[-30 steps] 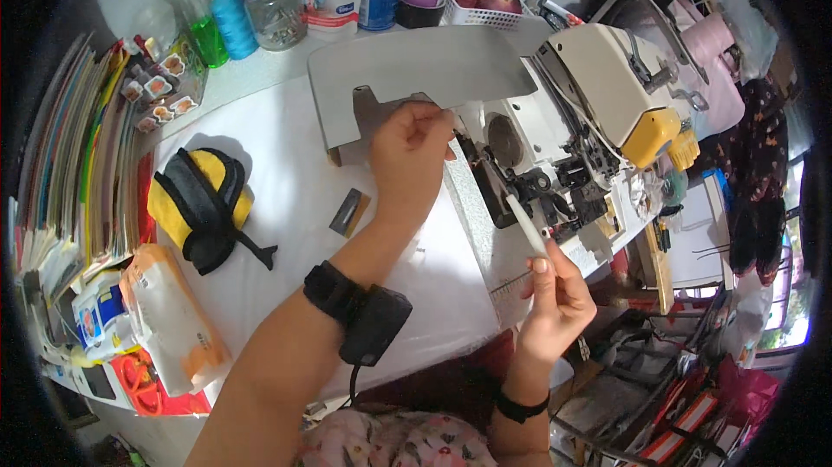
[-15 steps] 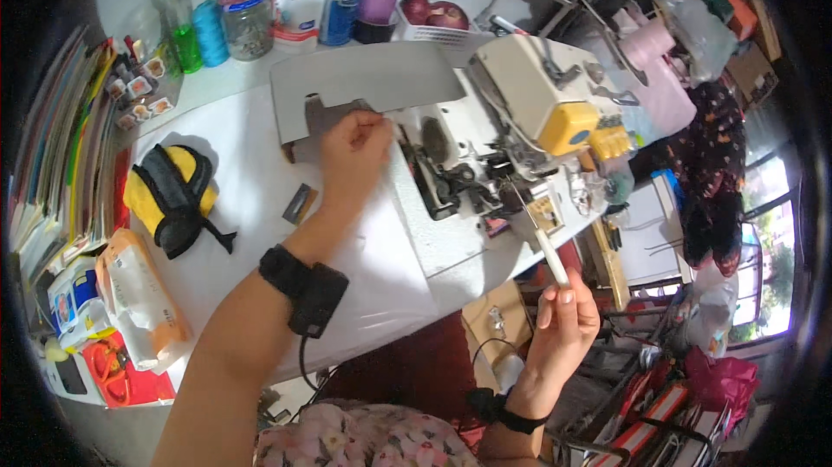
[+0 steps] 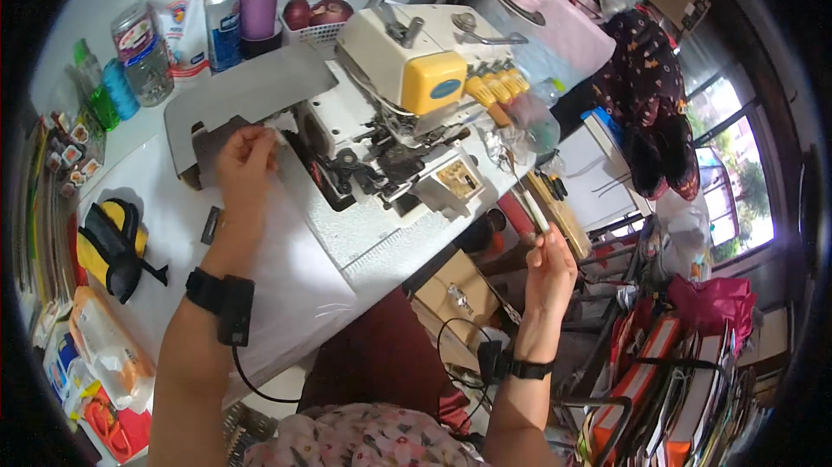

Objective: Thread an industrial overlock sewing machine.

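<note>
An overlock sewing machine point(image 3: 390, 51), white with a yellow panel, stands on the table with its inner mechanism point(image 3: 381, 159) exposed. My left hand point(image 3: 247, 159) is at its left side, beside a grey cover plate point(image 3: 234, 86). Thumb and fingertips are pinched together; whatever they hold is too small to make out. Off the table's right edge, my right hand point(image 3: 550, 272) grips a slim tool with a white handle point(image 3: 537, 210) and a thin metal shaft. That tool's tip points up and away, apart from the machine.
On the left lie a yellow-and-black pouch-like item point(image 3: 114, 242), a soft pack point(image 3: 108, 341) and orange-handled scissors point(image 3: 106, 428). Jars, bottles and a basket of onions point(image 3: 321, 21) line the back. Cardboard point(image 3: 455, 294) and a wooden board point(image 3: 559, 216) are beyond the table's right edge.
The view has swung right, so the table things appear farther left. My right hand has drawn the white-handled tool away from the machine's mechanism. My left hand stays pinched by the grey plate.
</note>
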Tool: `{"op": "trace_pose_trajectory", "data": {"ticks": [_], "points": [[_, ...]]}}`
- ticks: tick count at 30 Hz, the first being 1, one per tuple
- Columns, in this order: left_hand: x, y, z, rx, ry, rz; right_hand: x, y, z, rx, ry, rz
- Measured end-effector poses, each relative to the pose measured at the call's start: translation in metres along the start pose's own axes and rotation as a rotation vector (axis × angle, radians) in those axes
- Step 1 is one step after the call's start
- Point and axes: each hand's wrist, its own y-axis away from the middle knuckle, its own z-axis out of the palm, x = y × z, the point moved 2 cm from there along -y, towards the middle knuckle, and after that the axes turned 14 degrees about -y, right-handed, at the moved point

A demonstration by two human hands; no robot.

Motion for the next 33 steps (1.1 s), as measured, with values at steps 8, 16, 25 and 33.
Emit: {"op": "trace_pose_trajectory", "data": {"ticks": [8, 16, 25, 33], "points": [[0.005, 0.001, 0.0, -0.019, -0.021, -0.007, 0.026, -0.059, -0.036, 0.168, 0.058, 0.013], [-0.005, -0.003, -0.002, -0.039, 0.004, 0.007, 0.057, -0.099, -0.051, 0.231, -0.071, 0.144], [0.0, -0.001, -0.004, -0.037, -0.004, 0.01, 0.066, -0.097, -0.065, 0.265, 0.004, 0.162], [0.005, 0.003, 0.002, -0.056, 0.011, 0.003, 0.056, -0.091, -0.08, 0.253, 0.008, 0.166]]}}
